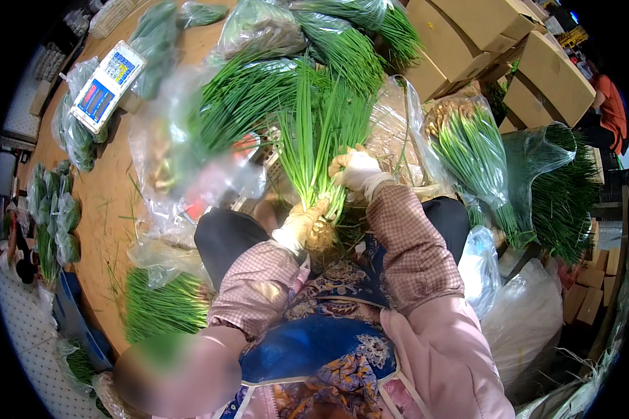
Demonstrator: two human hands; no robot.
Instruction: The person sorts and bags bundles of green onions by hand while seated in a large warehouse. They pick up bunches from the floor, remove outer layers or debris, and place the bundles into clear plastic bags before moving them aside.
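Between my knees I hold a bunch of green onions, its long leaves pointing away from me and its tangled pale roots toward my lap. My left hand, in a pale glove, is wrapped round the lower stalks just above the roots. Higher up on the right side, my gloved right hand has its fingers curled against the stalks; the palm side is hidden. Beyond the bunch lies a pile of long green leaves, partly in clear plastic.
A digital scale stands at the far left. Bagged green onions and a dark green bundle are on the right. Cardboard boxes are stacked at the far right, with a person in orange beyond. More greens lie near left.
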